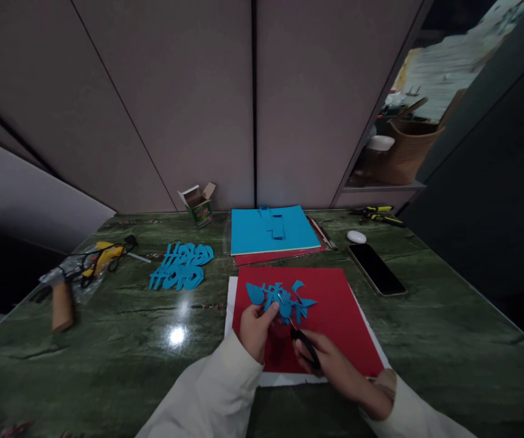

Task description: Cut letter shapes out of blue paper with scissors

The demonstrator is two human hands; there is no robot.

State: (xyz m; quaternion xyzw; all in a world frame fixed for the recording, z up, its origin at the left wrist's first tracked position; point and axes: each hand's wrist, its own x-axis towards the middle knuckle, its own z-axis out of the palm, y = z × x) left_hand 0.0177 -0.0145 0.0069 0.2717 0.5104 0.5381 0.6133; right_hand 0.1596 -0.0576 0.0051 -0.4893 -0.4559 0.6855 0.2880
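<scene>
Near the table's front middle, my left hand (257,330) pinches a blue paper cutout (283,307) between thumb and fingers. My right hand (320,354) is closed around the black handles of a pair of scissors (306,344). The scissors' blades point up and left and reach the lower edge of the blue paper. Around the held piece lie blue paper scraps (306,303) on a red sheet (330,286). Under the red sheet a white sheet (231,298) shows at the edges. Blue lettering cutouts (182,266) lie to the left.
Behind the red sheet lies a stack of blue sheets (248,234) with small blue pieces on top. A phone (377,269), a white case (356,236) and pliers (383,218) are at right. An opened small box (200,210) and a yellow glue gun (103,255) are at left.
</scene>
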